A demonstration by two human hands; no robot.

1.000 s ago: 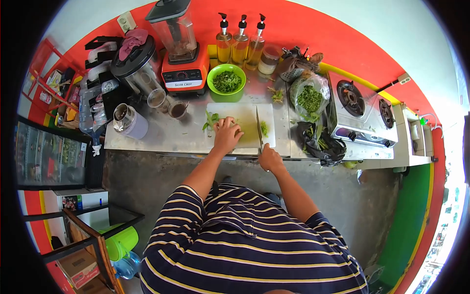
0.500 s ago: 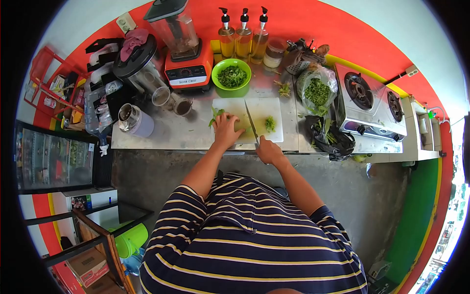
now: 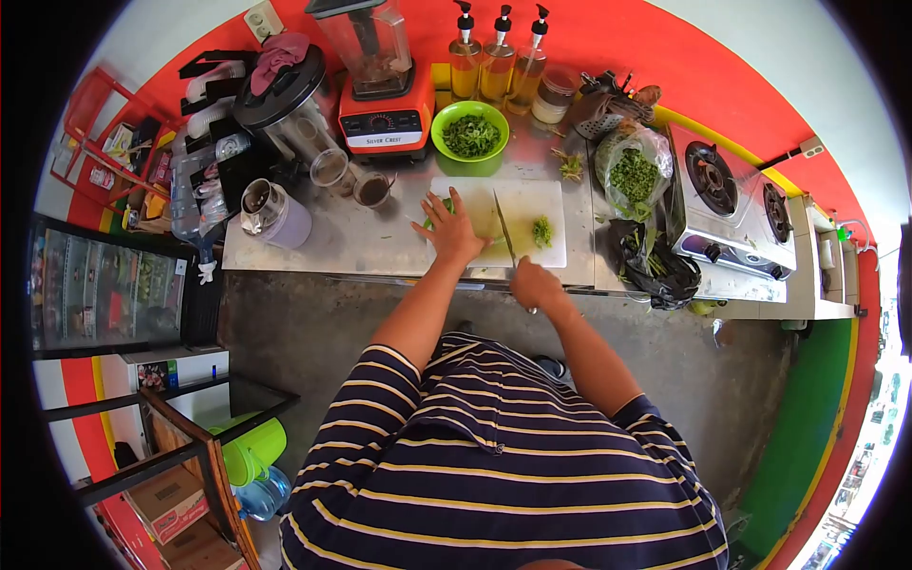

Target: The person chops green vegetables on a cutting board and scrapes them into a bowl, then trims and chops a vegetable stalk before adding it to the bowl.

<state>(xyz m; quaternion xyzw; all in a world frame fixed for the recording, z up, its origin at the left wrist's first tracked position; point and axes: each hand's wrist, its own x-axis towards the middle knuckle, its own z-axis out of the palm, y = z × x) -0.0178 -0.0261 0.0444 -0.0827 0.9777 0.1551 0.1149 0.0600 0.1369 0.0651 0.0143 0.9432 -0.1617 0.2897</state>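
A white cutting board [image 3: 532, 204] lies on the steel counter [image 3: 342, 242]. My left hand [image 3: 452, 232] presses down a bunch of green leaves [image 3: 445, 205] at the board's left part. My right hand [image 3: 535, 286] grips the handle of a knife [image 3: 503, 227], whose blade rests on the board just right of my left fingers. A small heap of chopped greens [image 3: 541, 231] lies on the board to the right of the blade.
A green bowl of chopped greens [image 3: 469, 135] stands behind the board, with an orange blender [image 3: 383, 116] and three pump bottles [image 3: 499, 63] beyond. A plastic bag of greens [image 3: 634, 174], a black bag [image 3: 655, 268] and a gas stove [image 3: 730, 209] are at right. Cups [image 3: 275, 213] stand at left.
The view has shifted, so the counter sits higher and further right. The knife blade stays beside my left hand; the chopped heap lies further from the blade than a second ago.
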